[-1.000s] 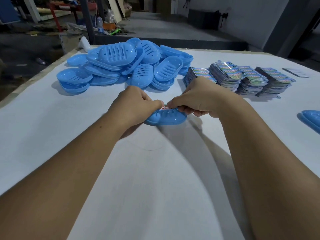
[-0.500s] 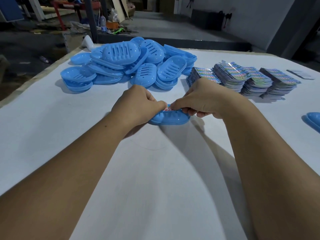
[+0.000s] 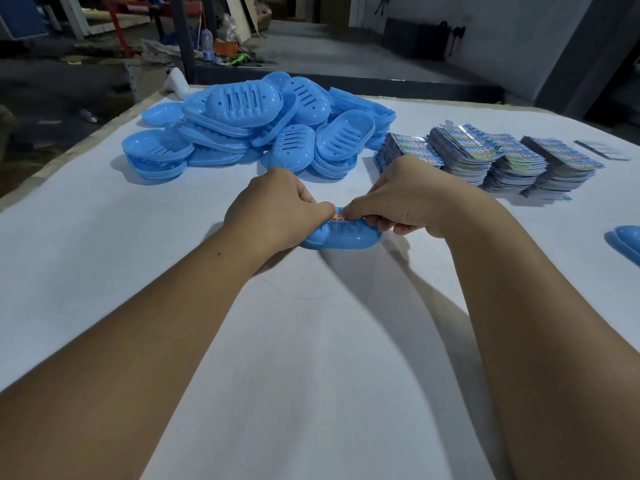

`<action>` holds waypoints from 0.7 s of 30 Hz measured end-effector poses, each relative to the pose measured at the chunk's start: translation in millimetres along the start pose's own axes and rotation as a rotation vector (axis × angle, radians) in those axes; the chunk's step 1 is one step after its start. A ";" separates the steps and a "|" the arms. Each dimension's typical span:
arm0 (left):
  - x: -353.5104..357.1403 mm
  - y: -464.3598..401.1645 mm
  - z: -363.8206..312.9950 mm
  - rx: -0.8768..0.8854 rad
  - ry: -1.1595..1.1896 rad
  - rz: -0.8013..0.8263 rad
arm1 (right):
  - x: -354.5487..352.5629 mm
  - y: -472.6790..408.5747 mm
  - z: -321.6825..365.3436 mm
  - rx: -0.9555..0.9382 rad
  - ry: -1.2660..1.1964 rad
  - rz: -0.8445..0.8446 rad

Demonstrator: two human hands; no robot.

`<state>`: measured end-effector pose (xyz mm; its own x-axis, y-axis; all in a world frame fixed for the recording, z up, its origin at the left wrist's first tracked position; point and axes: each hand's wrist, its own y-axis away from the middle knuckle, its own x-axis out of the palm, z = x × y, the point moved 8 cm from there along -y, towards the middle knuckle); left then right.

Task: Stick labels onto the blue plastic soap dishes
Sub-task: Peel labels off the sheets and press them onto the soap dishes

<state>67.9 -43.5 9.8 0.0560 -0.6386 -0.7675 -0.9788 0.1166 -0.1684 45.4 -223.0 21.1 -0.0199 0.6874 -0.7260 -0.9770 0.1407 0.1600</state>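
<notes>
Two bare forearms come in from the near edge, one on the left, one on the right. No sleeve shows on either one up to the frame's border. The left hand (image 3: 277, 206) and the right hand (image 3: 408, 199) are bare too, with no glove on them. A small dark mole sits on the left forearm a little behind the wrist. Knuckles and fingers are plain, and the nails that show look short; most fingertips are hidden.

A factory packing floor: bulk pile of soap dishes (image 3: 256, 129), stacked labels (image 3: 491, 157), bare concrete floor (image 3: 346, 60).
</notes>
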 end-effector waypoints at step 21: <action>-0.6 -1.8 2.2 0.018 0.036 -0.033 | -1.0 -10.1 -4.9 -0.036 0.073 -0.020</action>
<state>70.0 -41.7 9.1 0.0809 -0.6691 -0.7388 -0.9729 0.1081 -0.2044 54.2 -228.5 16.9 -0.0142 0.6304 -0.7761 -0.9844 0.1272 0.1214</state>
